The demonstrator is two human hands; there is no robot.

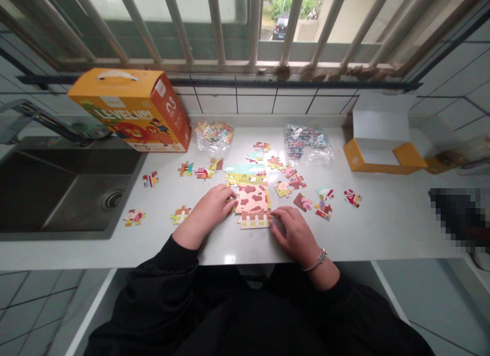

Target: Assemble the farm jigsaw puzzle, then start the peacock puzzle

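A partly joined jigsaw puzzle (252, 198) lies flat on the counter, with a brown-patched pink body, a green field and a white fence along its bottom. At its left edge, my left hand (216, 207) has curled fingers closed on a small greenish puzzle piece (230, 209), mostly covered by the hand. My right hand (293, 231) rests by the lower right corner, thumb and fingers apart, fingertips touching the puzzle's edge. Loose puzzle pieces (283, 188) lie scattered to the right, and others, such as a barn piece (202, 173), lie to the left.
An orange handled box (130, 113) stands back left beside the sink (72, 193). Two clear bags of pieces, one on the left (213, 135) and one on the right (307, 143), lie along the wall. An open orange-and-white box (383, 152) sits back right. Window bars (218, 27) rise behind.
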